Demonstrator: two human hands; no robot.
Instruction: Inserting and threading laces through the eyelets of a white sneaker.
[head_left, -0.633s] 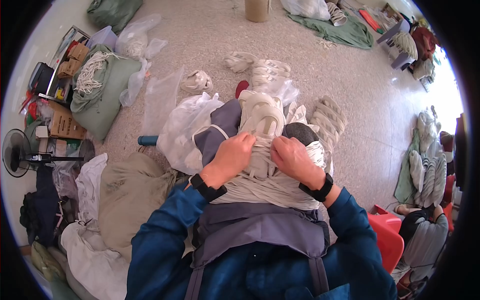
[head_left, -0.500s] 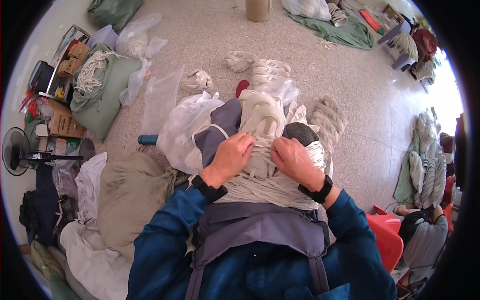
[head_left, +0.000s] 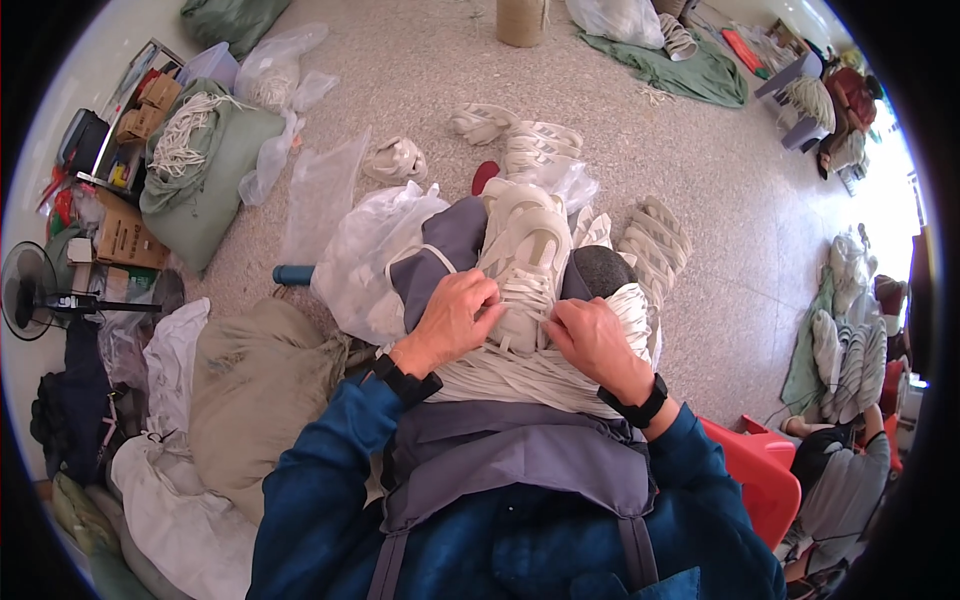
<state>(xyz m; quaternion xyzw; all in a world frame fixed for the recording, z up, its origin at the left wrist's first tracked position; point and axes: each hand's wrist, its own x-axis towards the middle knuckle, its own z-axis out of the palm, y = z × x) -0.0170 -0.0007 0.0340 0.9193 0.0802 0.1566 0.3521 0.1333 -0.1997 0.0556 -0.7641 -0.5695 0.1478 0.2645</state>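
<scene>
A cream sneaker (head_left: 533,215) rests on my lap with its toe pointing away from me. A flat pale shoelace (head_left: 525,290) crosses its tongue in several rows. My left hand (head_left: 460,312) is closed in a pinch at the left edge of the lacing. At the right edge my right hand (head_left: 598,340) pinches too, thumb against bent forefinger. Both pinches appear to be on the lace, though the fingers mostly hide the part they hold. Beneath the shoe, a thick bundle of loose cream laces (head_left: 520,382) lies across my grey apron (head_left: 520,455).
More cream sneakers (head_left: 543,145) lie on the speckled floor ahead, with others (head_left: 655,240) to the right. White plastic bags (head_left: 365,260) and a blue cylinder (head_left: 293,274) are at left. A red stool (head_left: 755,470) stands at my right, near a seated person (head_left: 850,480).
Both hands have come slightly nearer to me and a little apart, and more of the laced rows shows between them. The sneaker stays in nearly the same place.
</scene>
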